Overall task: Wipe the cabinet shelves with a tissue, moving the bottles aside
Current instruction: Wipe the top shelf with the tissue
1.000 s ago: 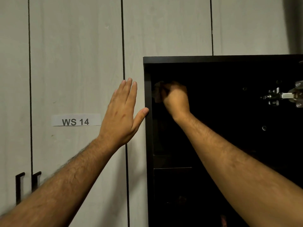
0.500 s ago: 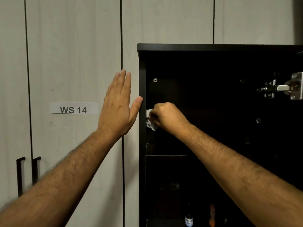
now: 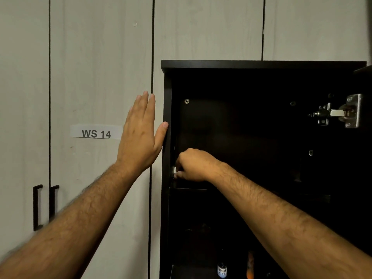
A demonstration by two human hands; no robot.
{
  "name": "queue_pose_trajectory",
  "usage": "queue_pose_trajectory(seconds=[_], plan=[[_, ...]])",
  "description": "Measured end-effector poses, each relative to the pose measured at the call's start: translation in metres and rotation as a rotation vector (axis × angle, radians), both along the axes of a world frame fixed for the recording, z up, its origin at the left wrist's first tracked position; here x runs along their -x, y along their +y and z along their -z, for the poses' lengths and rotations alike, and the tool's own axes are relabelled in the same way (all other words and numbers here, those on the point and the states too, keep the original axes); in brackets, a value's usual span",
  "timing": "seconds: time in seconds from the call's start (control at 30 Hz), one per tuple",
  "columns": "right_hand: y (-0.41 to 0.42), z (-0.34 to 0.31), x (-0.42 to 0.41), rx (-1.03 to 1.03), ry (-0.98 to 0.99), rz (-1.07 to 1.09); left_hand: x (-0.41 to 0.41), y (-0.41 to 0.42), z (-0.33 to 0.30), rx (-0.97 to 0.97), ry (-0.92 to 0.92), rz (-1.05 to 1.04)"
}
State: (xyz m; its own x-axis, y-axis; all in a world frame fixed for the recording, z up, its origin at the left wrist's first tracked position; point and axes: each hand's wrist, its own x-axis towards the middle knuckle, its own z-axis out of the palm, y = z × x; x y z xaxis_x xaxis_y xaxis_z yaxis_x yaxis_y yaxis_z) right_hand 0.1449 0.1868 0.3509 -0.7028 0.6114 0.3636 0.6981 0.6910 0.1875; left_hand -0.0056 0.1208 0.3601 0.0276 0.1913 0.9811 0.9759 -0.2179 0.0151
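Paper label point(image 3: 96, 132) on the pale wood panel wall point(image 3: 100, 57) reads "WS 14" in bold dark letters. Low in the dark cabinet point(image 3: 261, 65), a small dark bottle point(image 3: 222, 270) carries a pale label, lettering too blurred to read for certain; an orange bottle point(image 3: 250, 264) stands just right of it, both on a lower level.

Left hand point(image 3: 141, 133): flat, fingers straight and together, palm against the wall, thumb touching the cabinet's left front edge.

Right hand point(image 3: 193, 165): fingers curled round a white tissue point(image 3: 173, 170), only a scrap showing at the knuckles, pressed at the inner left side just above the upper shelf point(image 3: 187, 187).

Metal hinge point(image 3: 338, 113) at upper right; two black handles point(image 3: 45, 206) at lower left.

Against half a second ago: right hand and tissue have dropped lower, down to the shelf. Left hand unchanged. One second ago the hand worked high in the top corner
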Motion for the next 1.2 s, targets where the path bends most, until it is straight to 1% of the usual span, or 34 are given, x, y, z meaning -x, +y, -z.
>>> queue_pose_trajectory(seconds=[0.2, 0.3, 0.37, 0.5, 0.57, 0.63, 0.73, 0.87, 0.93, 1.1, 1.17, 1.2], plan=[[0.003, 0.005, 0.000, 0.073, 0.135, -0.038, -0.001, -0.012, 0.008, 0.042, -0.031, -0.062], [0.007, 0.004, -0.005, 0.226, 0.265, -0.081, 0.002, -0.019, 0.008, 0.054, -0.038, -0.090], [0.009, 0.005, -0.007, 0.342, 0.426, -0.105, 0.004, -0.023, 0.006, 0.055, -0.053, -0.103], [0.008, 0.008, 0.003, 0.511, 0.878, -0.101, 0.003, -0.027, 0.004, 0.064, -0.059, -0.116], [0.007, 0.005, 0.011, 0.525, 1.049, -0.073, 0.003, -0.028, 0.005, 0.075, -0.062, -0.119], [0.007, -0.003, 0.015, 0.515, 1.146, -0.071, 0.004, -0.029, 0.005, 0.084, -0.054, -0.127], [0.010, -0.024, 0.017, 0.494, 1.218, -0.103, 0.006, -0.030, 0.001, 0.093, -0.035, -0.138], [0.018, -0.066, 0.019, 0.392, 1.214, -0.184, 0.006, -0.027, -0.007, 0.091, -0.013, -0.134], [0.021, -0.085, 0.019, 0.384, 1.240, -0.230, 0.005, -0.025, -0.011, 0.089, -0.016, -0.136], [0.005, -0.104, 0.012, 0.464, 1.404, -0.484, 0.004, -0.020, -0.015, 0.094, 0.002, -0.115], [-0.002, -0.094, 0.010, 0.412, 1.414, -0.624, 0.005, -0.020, -0.015, 0.094, 0.005, -0.105], [-0.003, -0.087, 0.010, 0.362, 1.385, -0.664, 0.006, -0.019, -0.014, 0.094, 0.002, -0.102]])
